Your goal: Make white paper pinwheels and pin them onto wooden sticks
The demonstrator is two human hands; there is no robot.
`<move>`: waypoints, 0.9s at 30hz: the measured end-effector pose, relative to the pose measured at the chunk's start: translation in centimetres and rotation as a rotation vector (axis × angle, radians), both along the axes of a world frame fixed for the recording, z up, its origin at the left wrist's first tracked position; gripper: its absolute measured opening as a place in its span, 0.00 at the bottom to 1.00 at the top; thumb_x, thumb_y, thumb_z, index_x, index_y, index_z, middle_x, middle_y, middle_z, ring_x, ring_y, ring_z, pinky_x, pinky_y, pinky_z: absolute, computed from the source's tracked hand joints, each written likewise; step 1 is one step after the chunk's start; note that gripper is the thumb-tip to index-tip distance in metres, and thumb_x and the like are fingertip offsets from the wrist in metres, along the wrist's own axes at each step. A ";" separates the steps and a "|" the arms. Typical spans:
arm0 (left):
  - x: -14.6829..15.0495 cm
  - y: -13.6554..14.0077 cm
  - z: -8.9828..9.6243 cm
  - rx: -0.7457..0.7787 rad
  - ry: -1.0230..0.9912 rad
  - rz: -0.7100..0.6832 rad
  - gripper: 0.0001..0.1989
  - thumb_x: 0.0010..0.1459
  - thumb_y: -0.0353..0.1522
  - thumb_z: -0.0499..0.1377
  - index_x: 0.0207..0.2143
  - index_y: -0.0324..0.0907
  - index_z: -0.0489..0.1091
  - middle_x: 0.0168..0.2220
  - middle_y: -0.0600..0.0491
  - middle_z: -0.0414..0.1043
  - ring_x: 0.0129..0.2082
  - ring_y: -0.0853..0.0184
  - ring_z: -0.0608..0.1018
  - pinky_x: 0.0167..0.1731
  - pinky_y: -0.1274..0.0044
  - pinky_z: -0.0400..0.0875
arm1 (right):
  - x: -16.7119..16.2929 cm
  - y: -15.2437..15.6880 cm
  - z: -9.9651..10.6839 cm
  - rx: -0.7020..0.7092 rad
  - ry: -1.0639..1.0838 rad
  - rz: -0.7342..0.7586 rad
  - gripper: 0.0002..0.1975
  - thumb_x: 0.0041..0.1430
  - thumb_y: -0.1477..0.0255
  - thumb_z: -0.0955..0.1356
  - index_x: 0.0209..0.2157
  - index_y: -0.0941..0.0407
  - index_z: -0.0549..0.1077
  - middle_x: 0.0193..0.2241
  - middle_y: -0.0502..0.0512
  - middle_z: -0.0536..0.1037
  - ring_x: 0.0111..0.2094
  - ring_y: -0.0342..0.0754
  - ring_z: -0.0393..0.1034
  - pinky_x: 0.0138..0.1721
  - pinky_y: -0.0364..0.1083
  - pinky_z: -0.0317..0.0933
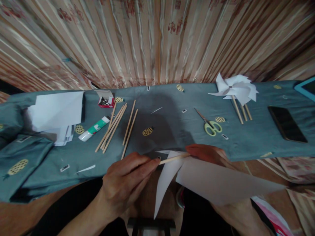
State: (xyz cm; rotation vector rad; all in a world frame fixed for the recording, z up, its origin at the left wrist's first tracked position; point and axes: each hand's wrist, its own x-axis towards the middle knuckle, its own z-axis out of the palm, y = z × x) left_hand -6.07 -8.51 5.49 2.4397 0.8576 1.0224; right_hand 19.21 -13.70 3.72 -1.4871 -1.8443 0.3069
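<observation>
My left hand (133, 177) is closed round one end of a wooden stick (173, 159), just off the table's front edge. The stick's other end reaches a white paper pinwheel (211, 180), whose pointed blades hang downward. My right hand (208, 152) grips the pinwheel where stick and paper meet; the paper covers much of this hand, and its fingertips are hidden. On the table beyond my left hand lie several loose wooden sticks (113, 127). Green-handled scissors (209, 126) rest on the cloth beyond my right hand.
Finished pinwheels (236, 87) lie stacked at the back right, near a black phone (286, 124) and a blue-edged device (307, 88). At left are white paper sheets (59, 108), a glue stick (94, 128) and a red box of metal pins (106, 101). A curtain (157, 42) hangs behind.
</observation>
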 end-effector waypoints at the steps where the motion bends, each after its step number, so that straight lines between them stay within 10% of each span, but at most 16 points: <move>1: 0.0 0.0 0.0 0.007 0.003 0.003 0.11 0.62 0.23 0.57 0.46 0.40 0.74 0.35 0.50 0.78 0.32 0.71 0.79 0.29 0.83 0.75 | -0.2 -0.1 0.3 0.014 -0.018 0.039 0.16 0.60 0.66 0.67 0.50 0.49 0.72 0.44 0.57 0.80 0.46 0.58 0.75 0.45 0.58 0.69; 27: 0.4 0.7 -2.7 -0.016 -0.014 0.023 0.09 0.62 0.25 0.57 0.41 0.36 0.77 0.32 0.49 0.78 0.31 0.71 0.80 0.31 0.83 0.76 | -1.8 1.5 -0.2 -0.031 -0.046 0.037 0.20 0.52 0.81 0.60 0.44 0.56 0.74 0.42 0.59 0.82 0.46 0.55 0.77 0.47 0.54 0.72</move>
